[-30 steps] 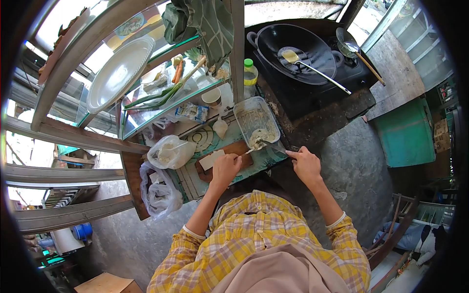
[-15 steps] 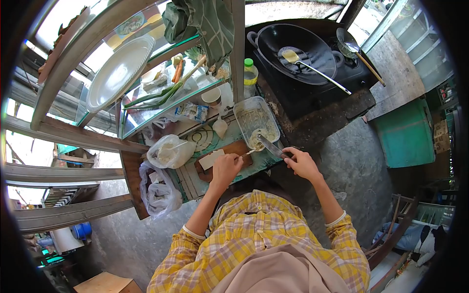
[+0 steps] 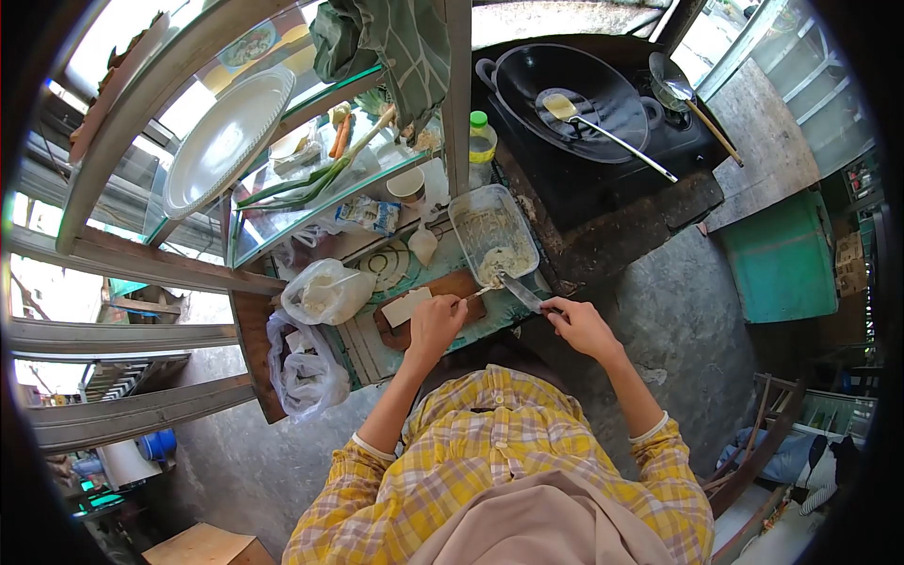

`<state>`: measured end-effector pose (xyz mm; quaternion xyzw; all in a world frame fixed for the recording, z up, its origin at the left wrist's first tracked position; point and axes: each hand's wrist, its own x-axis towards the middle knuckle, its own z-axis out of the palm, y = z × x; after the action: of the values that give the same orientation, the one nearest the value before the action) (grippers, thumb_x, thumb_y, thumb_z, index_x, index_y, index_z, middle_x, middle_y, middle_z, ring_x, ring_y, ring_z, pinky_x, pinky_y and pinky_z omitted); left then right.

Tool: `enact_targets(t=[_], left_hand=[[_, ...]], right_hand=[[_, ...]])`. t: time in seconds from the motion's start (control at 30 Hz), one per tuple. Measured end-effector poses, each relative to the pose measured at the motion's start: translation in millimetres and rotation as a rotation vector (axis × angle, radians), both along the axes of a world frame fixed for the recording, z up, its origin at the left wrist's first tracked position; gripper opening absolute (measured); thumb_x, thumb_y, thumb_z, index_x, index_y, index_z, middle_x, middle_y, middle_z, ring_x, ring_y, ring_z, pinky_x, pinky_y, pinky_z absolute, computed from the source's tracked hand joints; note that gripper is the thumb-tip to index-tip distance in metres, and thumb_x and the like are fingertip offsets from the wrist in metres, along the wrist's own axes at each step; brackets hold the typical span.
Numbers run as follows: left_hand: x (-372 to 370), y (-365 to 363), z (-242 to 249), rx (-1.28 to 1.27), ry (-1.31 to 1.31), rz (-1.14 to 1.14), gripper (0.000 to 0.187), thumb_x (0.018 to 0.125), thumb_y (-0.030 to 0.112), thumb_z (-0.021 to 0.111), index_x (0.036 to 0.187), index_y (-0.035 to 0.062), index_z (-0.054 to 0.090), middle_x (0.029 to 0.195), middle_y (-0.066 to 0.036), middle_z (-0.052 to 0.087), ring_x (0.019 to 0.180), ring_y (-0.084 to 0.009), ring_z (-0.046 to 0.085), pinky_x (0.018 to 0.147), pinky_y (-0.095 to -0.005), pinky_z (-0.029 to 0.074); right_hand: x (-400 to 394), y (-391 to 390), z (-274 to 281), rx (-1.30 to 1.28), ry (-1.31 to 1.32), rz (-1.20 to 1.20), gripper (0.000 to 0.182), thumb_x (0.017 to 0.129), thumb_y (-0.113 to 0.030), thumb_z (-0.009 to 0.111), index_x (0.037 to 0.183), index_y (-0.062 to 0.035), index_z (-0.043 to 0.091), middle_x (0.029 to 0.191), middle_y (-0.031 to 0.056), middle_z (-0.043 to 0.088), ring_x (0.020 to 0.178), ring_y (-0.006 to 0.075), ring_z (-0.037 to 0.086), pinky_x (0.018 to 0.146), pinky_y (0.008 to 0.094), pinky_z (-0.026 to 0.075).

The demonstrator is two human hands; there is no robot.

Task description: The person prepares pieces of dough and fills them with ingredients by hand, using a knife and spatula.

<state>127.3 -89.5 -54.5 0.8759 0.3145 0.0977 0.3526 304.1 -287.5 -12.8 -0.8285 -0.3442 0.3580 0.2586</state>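
My left hand (image 3: 437, 325) pinches a thin pale stick (image 3: 479, 293), its tip at the near rim of a clear plastic container (image 3: 456, 234). In that container sits a lump of pale, greenish-flecked mixture (image 3: 507, 261). A knife (image 3: 521, 293) is gripped in my right hand (image 3: 579, 328), its blade tip meeting the stick's end at the rim. Some mixture seems to cling there, though it is too small to make out. Below my left hand lies a brown wooden board (image 3: 460, 282) with a flat white rectangular piece (image 3: 407, 307) on it.
A black wok (image 3: 527, 80) with a spatula (image 3: 562, 106) stands on the stove at back right, beside a strainer (image 3: 669, 89). Plastic bags (image 3: 328, 292) lie left. A glass case (image 3: 311, 217) holds spring onions (image 3: 325, 179) and carrots (image 3: 342, 137). A green-capped bottle (image 3: 481, 141) stands behind the container.
The knife has drawn back toward me, from over the mixture to the container's near rim. My right hand has lowered slightly. The left hand stays nearly in place.
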Motion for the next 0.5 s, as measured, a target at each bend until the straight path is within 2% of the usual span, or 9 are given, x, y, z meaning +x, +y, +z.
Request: enact_targets(t=[0.1,0.3,0.5], left_hand=[[1.3,-0.3,-3.1,0.005,0.008,0.007,0.025,0.082,0.023,0.058,0.08,0.0008,0.069,0.072,-0.017,0.064,0.067,-0.0335,0.062,0.064,-0.042,0.048],[1.3,4.4,-12.0,0.041,-0.018,0.029,0.026,0.083,0.024,0.057,0.079,0.0005,0.069,0.071,-0.017,0.064,0.067,-0.0337,0.061,0.063,-0.0424,0.048],[3.7,6.2,-8.3,0.046,-0.007,0.046,0.029,0.084,0.025,0.056,0.078,0.0004,0.069,0.062,-0.015,0.062,0.062,-0.0321,0.061,0.061,-0.0411,0.048]], right_hand=[[-0.4,-1.7,10.9,-0.037,-0.006,0.017,0.026,0.086,-0.02,0.055,0.109,-0.0113,0.062,0.087,0.0152,0.066,0.083,0.0351,0.062,0.072,0.0382,0.049],[-5.1,-0.8,40.8,-0.096,-0.154,0.01,0.027,0.084,-0.02,0.058,0.109,-0.0141,0.062,0.084,0.0134,0.067,0.08,0.0328,0.063,0.072,0.0394,0.05],[-6.9,-6.4,20.1,0.067,-0.464,0.005,0.036,0.076,-0.014,0.065,0.112,-0.0179,0.062,0.084,0.0098,0.062,0.073,0.0309,0.062,0.065,0.0402,0.05]])
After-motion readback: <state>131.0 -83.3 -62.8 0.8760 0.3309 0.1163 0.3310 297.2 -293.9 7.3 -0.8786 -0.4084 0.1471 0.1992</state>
